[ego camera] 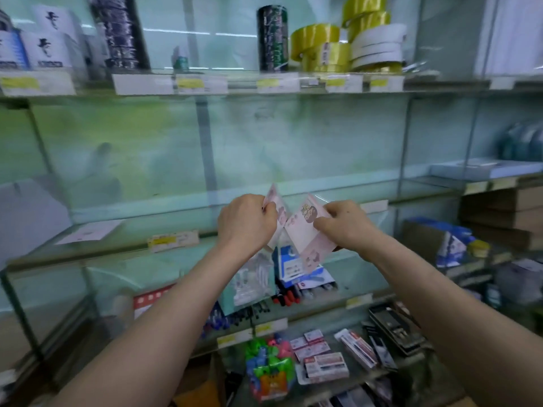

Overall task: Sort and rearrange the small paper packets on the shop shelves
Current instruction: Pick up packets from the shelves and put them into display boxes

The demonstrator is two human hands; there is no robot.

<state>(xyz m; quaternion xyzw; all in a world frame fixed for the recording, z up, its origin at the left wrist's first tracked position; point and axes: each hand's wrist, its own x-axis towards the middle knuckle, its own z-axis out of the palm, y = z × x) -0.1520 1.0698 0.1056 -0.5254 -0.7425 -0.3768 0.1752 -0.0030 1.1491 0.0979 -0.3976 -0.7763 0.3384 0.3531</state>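
Left packet [274, 211] and right packet [305, 233], both of pink paper, form a V in front of the middle glass shelf [132, 245]; their lower edges appear to touch. The left hand [246, 223] pinches the left packet at its 9 o'clock edge, with its fingers curled round the paper, and hides much of it. The right hand [342, 226] pinches the right packet at its 3 o'clock edge, with the thumb on the printed face and the other fingers behind. This packet bears a cartoon print and leans toward 1 o'clock. Both forearms enter from 6 o'clock.

A third packet [88, 232], pale pink, lies flat on the middle glass shelf at 9 o'clock of the hands, well apart from them. On the top shelf [205, 92], at 12 to 1 o'clock, stand a black roll stack [273, 39], yellow tape rolls [320, 48] and white tape rolls [376, 49]; the yellow and white rolls touch. At 6 o'clock of the hands, one shelf down, lie pens [286, 296] and clear bags. Lower still are small staple boxes [321, 362] and, at their 9 o'clock, a bag of bright toys [270, 370]. Motion blur hides the wording on the price labels [173, 239].
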